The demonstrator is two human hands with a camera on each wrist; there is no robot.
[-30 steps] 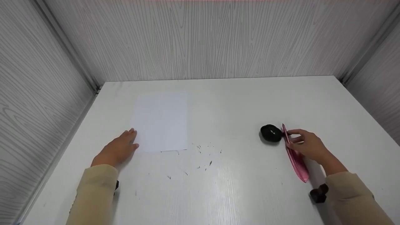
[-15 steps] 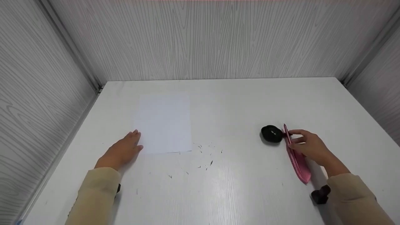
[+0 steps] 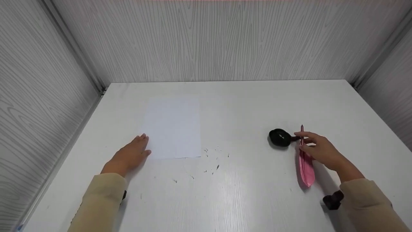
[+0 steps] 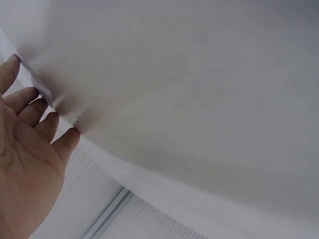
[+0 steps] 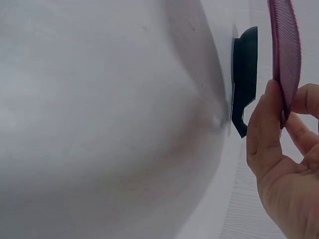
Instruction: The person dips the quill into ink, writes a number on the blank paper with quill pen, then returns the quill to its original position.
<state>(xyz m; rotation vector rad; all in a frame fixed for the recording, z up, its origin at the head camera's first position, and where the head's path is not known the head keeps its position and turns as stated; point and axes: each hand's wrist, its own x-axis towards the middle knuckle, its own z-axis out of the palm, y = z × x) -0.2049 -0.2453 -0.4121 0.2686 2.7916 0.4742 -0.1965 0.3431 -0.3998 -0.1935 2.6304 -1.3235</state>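
Note:
My left hand (image 3: 128,156) lies with extended fingers at the left edge of a white sheet of paper (image 3: 175,129). Its fingertips (image 4: 70,137) meet the edge in the left wrist view. At the right, my right hand (image 3: 325,153) pinches a pink comb (image 3: 307,172) between thumb and fingers; fine parallel teeth show on the comb (image 5: 288,47) in the right wrist view. Its narrow end points toward the back. Just left of it lies a black ladle-like scoop (image 3: 280,137) with a round bowl, its short handle running to the right, partly behind the comb and fingers.
The white table (image 3: 244,109) carries dark scratch marks (image 3: 217,167) in front of the paper. A grey wood-grain panel (image 3: 206,42) rises behind it, with similar panels at left and right. Black wrist-worn devices (image 3: 333,200) sit by the sleeves.
My left hand and the paper have shifted slightly right. My right hand has turned the comb and carried its far tip right, exposing more of the scoop's handle. The scoop stays put.

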